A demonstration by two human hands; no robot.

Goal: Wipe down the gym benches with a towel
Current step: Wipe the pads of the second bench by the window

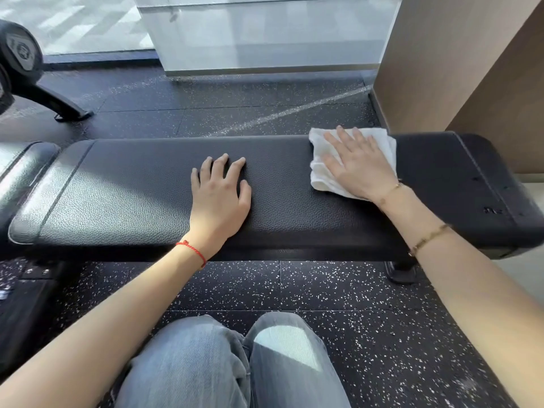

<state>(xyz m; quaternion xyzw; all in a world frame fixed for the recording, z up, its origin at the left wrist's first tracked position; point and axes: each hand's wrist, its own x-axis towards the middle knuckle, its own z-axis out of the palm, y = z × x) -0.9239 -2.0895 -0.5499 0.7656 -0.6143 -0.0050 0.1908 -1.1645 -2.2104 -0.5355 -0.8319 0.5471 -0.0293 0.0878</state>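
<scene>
A long black padded gym bench runs across the view in front of me. On its right part lies a crumpled white towel. My right hand lies flat on the towel with straight fingers, pressing it onto the pad. Near the middle of the bench, my left hand rests palm down on the bare pad, fingers spread. A red string is around my left wrist, and thin bracelets are on my right arm.
A second black pad adjoins the bench at the left. The floor is dark speckled rubber. A black machine leg stands at the back left, a glass partition behind, a brown wall at the right. My knees in jeans are below.
</scene>
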